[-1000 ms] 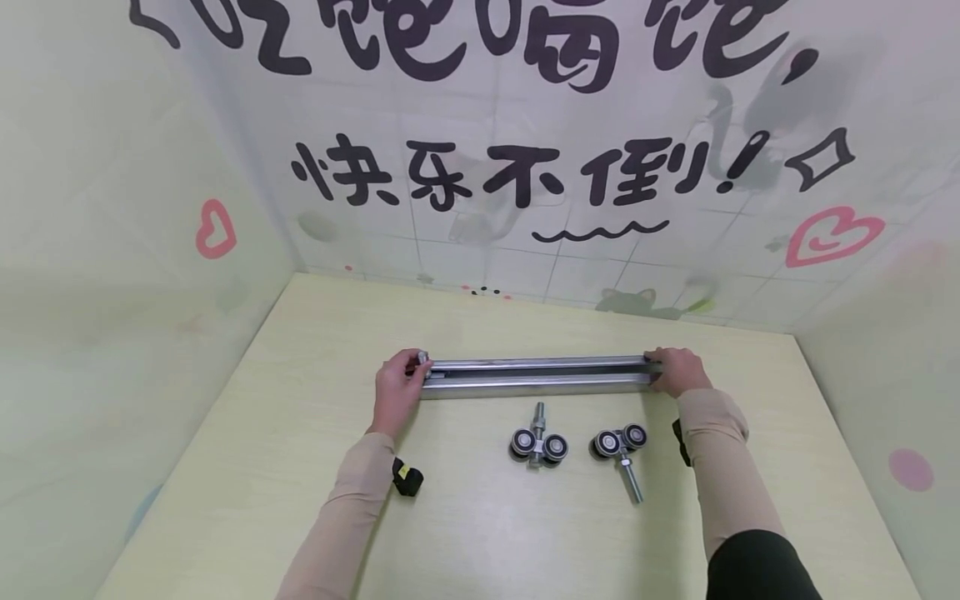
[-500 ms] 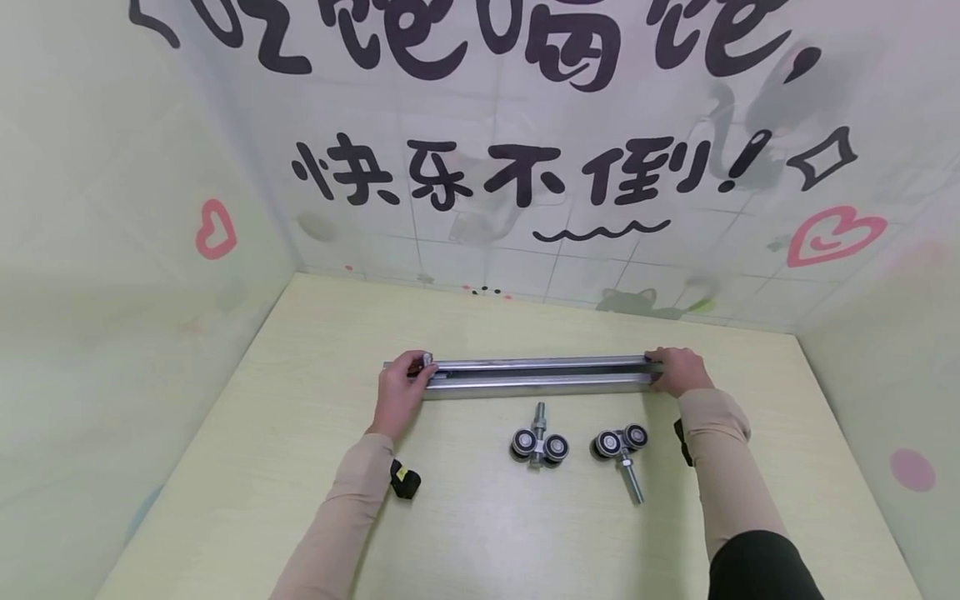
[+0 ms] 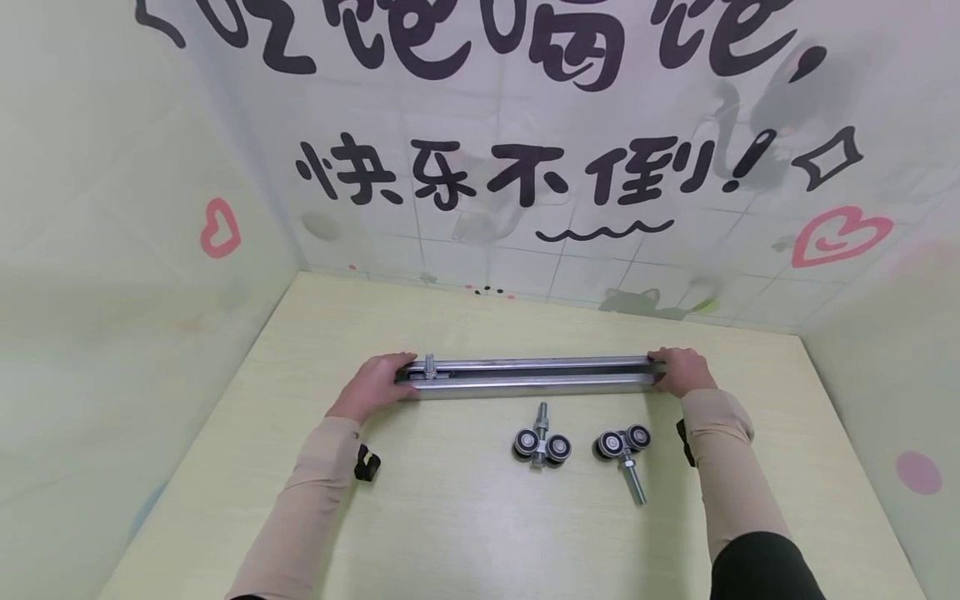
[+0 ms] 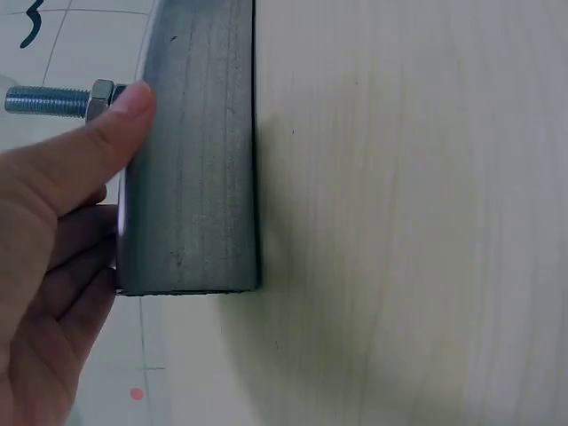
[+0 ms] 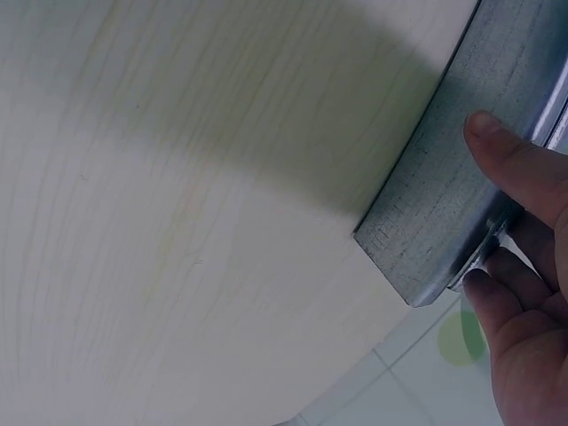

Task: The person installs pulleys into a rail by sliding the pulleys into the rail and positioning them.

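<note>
A grey metal track rail (image 3: pixel 536 389) with a slot along its top lies crosswise on the table. My left hand (image 3: pixel 371 386) grips its left end. In the left wrist view the thumb (image 4: pixel 111 129) lies on the rail's near side wall, the other fingers partly hidden behind. A threaded bolt with a nut (image 4: pixel 49 100) stands up from the slot beside that thumb; whatever carries it inside the rail is mostly hidden. My right hand (image 3: pixel 682 372) holds the right end, thumb (image 5: pixel 506 151) against the side wall and fingers at the slot side.
Two roller trolleys lie on the table in front of the rail: one in the middle (image 3: pixel 542 447), its bolt pointing away, and one to the right (image 3: pixel 622 445), its bolt pointing nearer. Printed curtain walls (image 3: pixel 487 250) close off the back and both sides of the table (image 3: pixel 480 517).
My left hand has let go of the upright bolt, moved left and taken hold of the rail's left end. The bolt now stands free in the slot. The right hand keeps its hold.
</note>
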Tool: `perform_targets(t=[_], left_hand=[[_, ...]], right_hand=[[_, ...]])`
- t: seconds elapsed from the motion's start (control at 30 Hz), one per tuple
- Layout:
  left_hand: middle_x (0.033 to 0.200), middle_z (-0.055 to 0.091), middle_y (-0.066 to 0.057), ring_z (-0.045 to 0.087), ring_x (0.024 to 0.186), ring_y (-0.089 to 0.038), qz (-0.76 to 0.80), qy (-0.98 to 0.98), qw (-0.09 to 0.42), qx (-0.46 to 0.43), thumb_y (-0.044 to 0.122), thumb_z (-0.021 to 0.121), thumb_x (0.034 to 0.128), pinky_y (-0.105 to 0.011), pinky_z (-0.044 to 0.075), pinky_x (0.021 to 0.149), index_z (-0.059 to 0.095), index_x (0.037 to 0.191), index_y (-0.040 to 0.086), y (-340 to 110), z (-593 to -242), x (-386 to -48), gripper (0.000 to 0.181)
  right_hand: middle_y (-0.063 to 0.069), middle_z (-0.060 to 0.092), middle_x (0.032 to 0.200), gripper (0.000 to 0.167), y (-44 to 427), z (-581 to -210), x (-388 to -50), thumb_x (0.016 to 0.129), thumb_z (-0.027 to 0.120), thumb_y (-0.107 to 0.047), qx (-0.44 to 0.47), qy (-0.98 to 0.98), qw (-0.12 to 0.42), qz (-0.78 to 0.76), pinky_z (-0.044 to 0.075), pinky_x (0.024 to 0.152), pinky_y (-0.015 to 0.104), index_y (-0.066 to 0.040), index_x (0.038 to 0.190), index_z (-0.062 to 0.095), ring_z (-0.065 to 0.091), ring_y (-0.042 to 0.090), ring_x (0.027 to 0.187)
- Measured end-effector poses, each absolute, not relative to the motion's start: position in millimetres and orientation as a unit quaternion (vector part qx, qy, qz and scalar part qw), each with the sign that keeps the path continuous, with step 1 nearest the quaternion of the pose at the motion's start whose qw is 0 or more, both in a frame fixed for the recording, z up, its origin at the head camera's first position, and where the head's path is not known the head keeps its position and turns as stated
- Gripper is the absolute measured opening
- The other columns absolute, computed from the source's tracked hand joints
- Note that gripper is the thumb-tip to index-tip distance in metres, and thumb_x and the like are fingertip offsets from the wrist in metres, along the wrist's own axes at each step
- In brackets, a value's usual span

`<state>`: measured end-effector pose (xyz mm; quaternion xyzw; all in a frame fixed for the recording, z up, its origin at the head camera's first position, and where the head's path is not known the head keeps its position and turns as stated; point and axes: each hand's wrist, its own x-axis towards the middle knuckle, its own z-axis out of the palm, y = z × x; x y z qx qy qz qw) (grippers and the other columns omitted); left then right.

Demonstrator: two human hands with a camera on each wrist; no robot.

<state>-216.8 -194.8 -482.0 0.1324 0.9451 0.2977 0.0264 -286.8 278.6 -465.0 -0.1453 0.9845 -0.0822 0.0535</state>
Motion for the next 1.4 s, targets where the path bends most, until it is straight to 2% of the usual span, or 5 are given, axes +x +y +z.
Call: perform_targets(t=[0.4, 0.57, 0.73, 0.97, 1.4], left_hand=[[0.113, 0.061, -0.018, 0.053, 0.104, -0.037, 0.276, 0.957, 0.087, 0.031, 0.018, 0.084, 0.0579, -0.047, 0.04, 0.095, 0.063, 0.111, 0.0, -182, -468, -226, 0.06], [0.113, 0.061, -0.017, 0.052, 0.106, -0.036, 0.277, 0.956, 0.099, 0.002, 0.014, 0.084, 0.056, -0.047, 0.039, 0.097, 0.063, 0.111, 0.002, -180, -465, -229, 0.06], [0.114, 0.061, -0.017, 0.051, 0.108, -0.036, 0.28, 0.954, 0.106, -0.004, 0.011, 0.084, 0.0564, -0.047, 0.037, 0.099, 0.063, 0.111, 0.002, -179, -464, -231, 0.059], [0.113, 0.062, -0.016, 0.052, 0.107, -0.035, 0.277, 0.954, 0.112, 0.0, 0.011, 0.084, 0.0572, -0.046, 0.037, 0.098, 0.063, 0.11, 0.001, -178, -463, -232, 0.058], [0.114, 0.062, -0.014, 0.052, 0.108, -0.034, 0.284, 0.953, 0.107, -0.015, 0.012, 0.085, 0.0549, -0.045, 0.038, 0.098, 0.064, 0.11, 0.004, -180, -462, -229, 0.059]], right_hand=[[0.029, 0.057, 0.11, 0.057, 281, -459, -288, 0.061, 0.075, -0.005, -0.163, 0.98, 0.091, -0.074, 0.047, 0.079, 0.052, 0.007, 0.114, 0.057, 0.054, 0.047, 0.092], [0.022, 0.063, 0.095, 0.04, 265, -451, -295, 0.065, 0.07, -0.004, -0.197, 0.971, 0.134, -0.036, 0.049, 0.075, 0.045, 0.007, 0.102, 0.061, 0.059, 0.036, 0.084], [0.024, 0.061, 0.105, 0.036, 215, -433, -298, 0.075, 0.059, 0.001, -0.258, 0.954, 0.153, -0.022, 0.047, 0.087, 0.045, 0.01, 0.11, 0.057, 0.058, 0.038, 0.096], [0.02, 0.055, 0.121, 0.04, 131, -417, -294, 0.086, 0.057, -0.011, -0.328, 0.93, 0.167, -0.028, 0.04, 0.098, 0.043, 0.006, 0.122, 0.051, 0.05, 0.036, 0.112], [0.013, 0.061, 0.115, 0.034, 19, -391, -278, 0.085, 0.061, -0.011, -0.469, 0.873, 0.129, -0.046, 0.046, 0.093, 0.033, 0.001, 0.117, 0.058, 0.058, 0.026, 0.104]])
